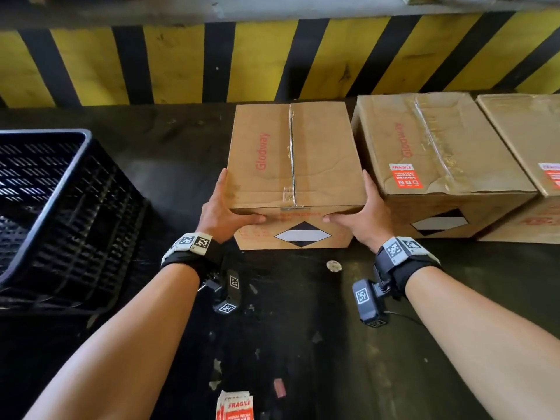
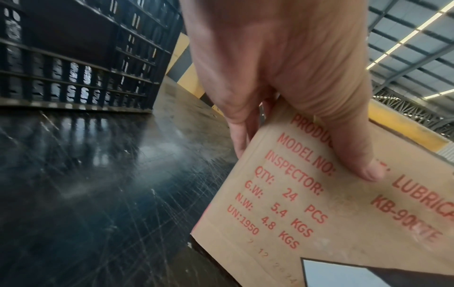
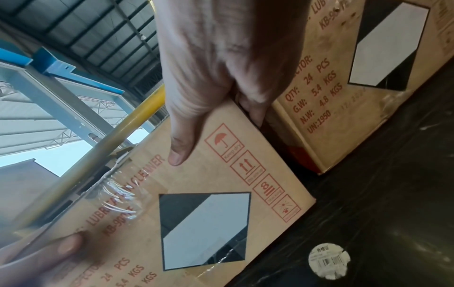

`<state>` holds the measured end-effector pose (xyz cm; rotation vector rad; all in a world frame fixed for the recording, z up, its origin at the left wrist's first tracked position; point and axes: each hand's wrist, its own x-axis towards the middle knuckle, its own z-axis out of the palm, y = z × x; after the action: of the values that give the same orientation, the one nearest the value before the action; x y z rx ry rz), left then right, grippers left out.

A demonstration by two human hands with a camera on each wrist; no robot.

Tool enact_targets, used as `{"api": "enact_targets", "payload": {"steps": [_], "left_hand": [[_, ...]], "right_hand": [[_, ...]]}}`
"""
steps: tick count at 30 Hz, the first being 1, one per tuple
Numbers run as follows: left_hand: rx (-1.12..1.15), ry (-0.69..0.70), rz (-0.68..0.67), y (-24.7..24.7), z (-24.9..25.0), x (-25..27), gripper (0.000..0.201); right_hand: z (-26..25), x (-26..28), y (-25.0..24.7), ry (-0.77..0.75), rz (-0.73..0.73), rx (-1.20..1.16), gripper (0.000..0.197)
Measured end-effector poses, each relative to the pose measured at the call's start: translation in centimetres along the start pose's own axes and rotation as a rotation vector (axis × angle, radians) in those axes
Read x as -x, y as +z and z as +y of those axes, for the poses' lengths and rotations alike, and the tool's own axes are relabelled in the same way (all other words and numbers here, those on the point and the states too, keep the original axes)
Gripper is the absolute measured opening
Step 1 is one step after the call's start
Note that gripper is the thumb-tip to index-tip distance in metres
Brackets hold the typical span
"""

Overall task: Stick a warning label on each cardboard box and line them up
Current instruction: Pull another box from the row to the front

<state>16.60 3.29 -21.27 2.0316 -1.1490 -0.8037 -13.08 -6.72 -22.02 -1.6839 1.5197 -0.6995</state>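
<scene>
A cardboard box with red "Glodway" print and a taped seam stands on the black table. My left hand holds its near left corner, thumb on the front face. My right hand holds the near right corner the same way. The left wrist view shows my left hand on the box, and the right wrist view shows my right hand on the box. To the right stands a second box bearing a red fragile label. A third box is at the right edge. A stack of fragile labels lies near me.
A black plastic crate stands at the left, a hand's width from the box. A yellow and black striped wall runs behind the boxes. A round white sticker and paper scraps lie on the table in front of the box.
</scene>
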Motion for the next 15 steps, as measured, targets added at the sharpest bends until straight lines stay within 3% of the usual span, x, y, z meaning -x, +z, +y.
{"api": "enact_targets", "payload": {"steps": [7, 15], "left_hand": [[-0.036, -0.033, 0.084, -1.5, 0.3, 5.4, 0.131], [-0.059, -0.031, 0.190, -1.0, 4.0, 16.5, 0.130]], "right_hand": [[-1.3, 2.7, -1.4, -0.049, -0.089, -0.018, 0.132], [-1.0, 9.5, -7.4, -0.206, -0.124, -0.082, 0.134]]}}
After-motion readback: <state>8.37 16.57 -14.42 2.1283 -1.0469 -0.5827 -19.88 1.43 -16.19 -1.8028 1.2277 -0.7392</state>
